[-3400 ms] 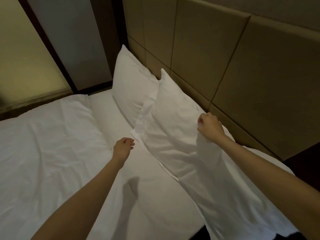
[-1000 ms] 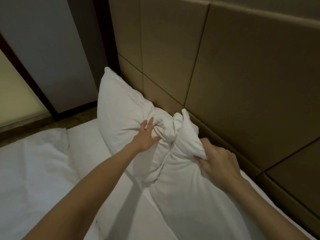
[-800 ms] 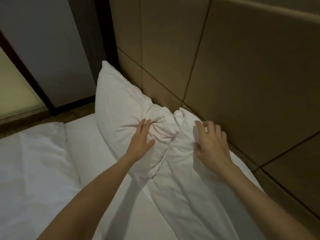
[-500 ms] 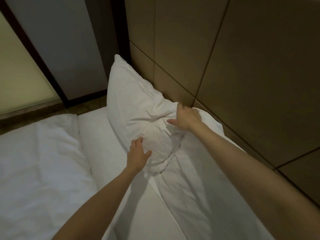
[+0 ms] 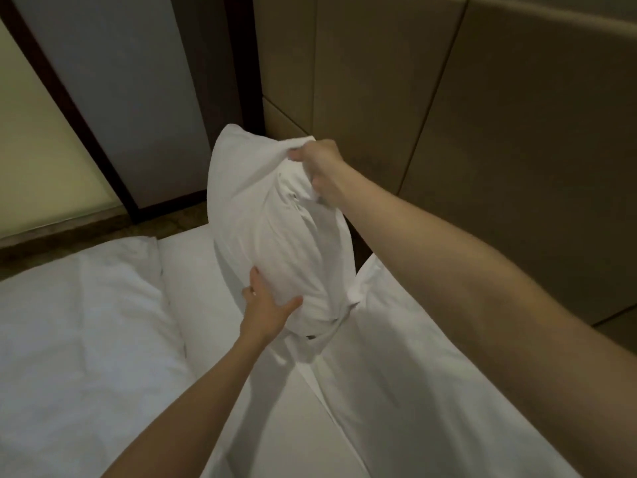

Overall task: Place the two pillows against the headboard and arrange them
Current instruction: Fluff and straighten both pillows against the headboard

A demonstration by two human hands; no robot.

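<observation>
Head view, the only one: far pillow (image 5: pixel 275 229) raised on end at the far left of the bed, long axis near upright and leaning slightly left, top corner level with the lower panels of the headboard (image 5: pixel 482 132), lower end just over the mattress (image 5: pixel 193 291). Right hand (image 5: pixel 322 167) clamped on a bunch of pillowcase at the top right corner, fingers curled shut over the cloth. Left hand (image 5: pixel 267 310) cupped under the lower near edge, fingers spread and pressed into the filling, thumb out to the right (a support more than a pinch). Near pillow (image 5: pixel 431 391) flat along the foot of the headboard on the right, its far corner touching the lifted pillow's lower end, partly hidden by the right forearm. Folded duvet (image 5: pixel 79 326) bunched at the left, well apart from both pillows. Step in hand, by judgement: plumping or re-seating the far pillow. Key relation: headboard to the right of and beyond the pillow, a dark gap open between the pillow's right side and the panels; right hand nearer the headboard and higher, so likely the guide for the lean-back, left hand low as the pivot. Risk: lower end catching the near pillow's corner and dragging it askew.
</observation>
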